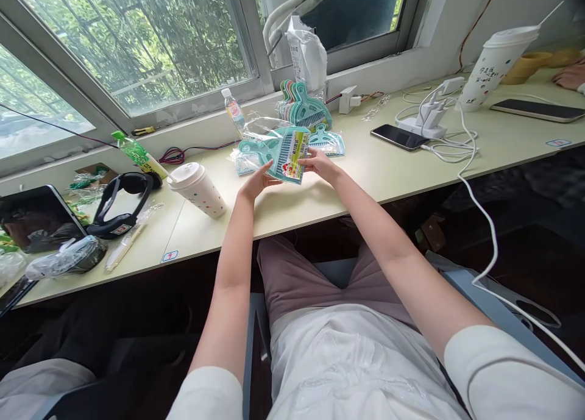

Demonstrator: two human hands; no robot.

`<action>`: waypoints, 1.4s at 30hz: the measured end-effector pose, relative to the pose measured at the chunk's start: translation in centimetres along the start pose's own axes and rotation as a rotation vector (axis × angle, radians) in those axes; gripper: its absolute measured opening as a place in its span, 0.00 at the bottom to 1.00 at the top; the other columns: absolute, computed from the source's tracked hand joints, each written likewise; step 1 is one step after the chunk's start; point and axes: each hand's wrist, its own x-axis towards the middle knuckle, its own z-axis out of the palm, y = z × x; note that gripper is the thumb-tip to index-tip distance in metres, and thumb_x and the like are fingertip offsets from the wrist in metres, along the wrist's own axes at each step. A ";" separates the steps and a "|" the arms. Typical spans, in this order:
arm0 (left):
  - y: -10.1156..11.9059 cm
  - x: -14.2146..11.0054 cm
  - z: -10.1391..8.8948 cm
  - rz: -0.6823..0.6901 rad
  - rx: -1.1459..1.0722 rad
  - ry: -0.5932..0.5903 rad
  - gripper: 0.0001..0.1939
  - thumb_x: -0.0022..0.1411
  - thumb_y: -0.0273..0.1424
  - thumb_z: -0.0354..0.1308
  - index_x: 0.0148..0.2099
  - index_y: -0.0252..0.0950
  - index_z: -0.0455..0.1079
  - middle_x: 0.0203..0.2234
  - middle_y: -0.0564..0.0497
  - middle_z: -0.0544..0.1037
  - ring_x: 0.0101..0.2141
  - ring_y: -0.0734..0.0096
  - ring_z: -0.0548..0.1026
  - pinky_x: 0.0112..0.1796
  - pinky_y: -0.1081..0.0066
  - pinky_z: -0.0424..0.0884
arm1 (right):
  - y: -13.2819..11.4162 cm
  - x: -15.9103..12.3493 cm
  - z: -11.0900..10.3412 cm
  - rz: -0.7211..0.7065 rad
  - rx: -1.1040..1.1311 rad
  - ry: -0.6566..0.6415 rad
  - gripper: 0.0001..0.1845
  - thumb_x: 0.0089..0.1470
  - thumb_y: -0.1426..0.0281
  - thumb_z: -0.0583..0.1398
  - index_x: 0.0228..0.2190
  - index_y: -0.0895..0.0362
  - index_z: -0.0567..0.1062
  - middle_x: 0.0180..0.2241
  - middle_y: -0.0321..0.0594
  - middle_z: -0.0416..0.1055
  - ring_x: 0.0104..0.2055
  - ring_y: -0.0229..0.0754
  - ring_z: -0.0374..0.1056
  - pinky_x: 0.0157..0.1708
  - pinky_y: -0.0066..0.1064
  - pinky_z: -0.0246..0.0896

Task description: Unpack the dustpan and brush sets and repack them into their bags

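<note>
Both my hands hold a small teal dustpan-and-brush set (278, 155) with a yellow label, tilted above the table. My left hand (259, 181) grips its lower left edge, with the thumb on the front. From the right, my right hand (321, 165) pinches the label side; part of its fingers is hidden behind the set. Clear plastic film shows along the top of it. Just behind lies another teal set (326, 142) in clear wrap. Farther back, a row of similar dustpan sets (311, 110) in green, pink and teal leans near the window sill.
To the left stand a white paper cup (197, 190), a green-capped bottle (137, 152), black headphones (121, 206) and a tablet (39, 219). A phone (398, 136), a power strip (421, 127) with white cables and a tall cup (496, 69) are on the right. Another person's hand (569, 77) rests far right.
</note>
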 end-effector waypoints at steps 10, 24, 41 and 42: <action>-0.5 0.1 1.1 -0.014 -0.025 -0.045 0.25 0.69 0.47 0.57 0.57 0.36 0.76 0.50 0.40 0.82 0.54 0.49 0.79 0.58 0.51 0.73 | 1.1 0.4 0.3 0.001 0.053 0.097 0.20 0.46 0.75 0.70 0.41 0.54 0.73 0.40 0.39 0.80 0.44 0.46 0.79 0.54 0.50 0.76; -1.4 1.6 1.6 0.040 -0.156 0.082 0.24 0.67 0.44 0.60 0.60 0.37 0.71 0.51 0.44 0.81 0.55 0.58 0.78 0.58 0.58 0.72 | 2.0 1.3 0.2 0.014 0.091 0.172 0.18 0.47 0.77 0.70 0.39 0.54 0.73 0.36 0.38 0.81 0.41 0.46 0.80 0.52 0.49 0.78; -2.0 1.2 2.1 -0.010 0.017 0.044 0.20 0.58 0.28 0.68 0.53 0.32 0.73 0.43 0.43 0.83 0.39 0.64 0.83 0.46 0.63 0.79 | 2.2 1.2 0.6 0.117 0.057 0.264 0.16 0.49 0.83 0.66 0.37 0.55 0.70 0.34 0.37 0.79 0.35 0.41 0.79 0.49 0.44 0.79; -1.9 1.2 2.0 -0.001 0.031 0.046 0.21 0.57 0.27 0.67 0.53 0.33 0.72 0.43 0.43 0.83 0.38 0.65 0.83 0.46 0.63 0.79 | 2.0 1.1 0.7 0.124 0.060 0.260 0.17 0.49 0.84 0.65 0.37 0.55 0.70 0.34 0.37 0.79 0.34 0.40 0.78 0.49 0.43 0.79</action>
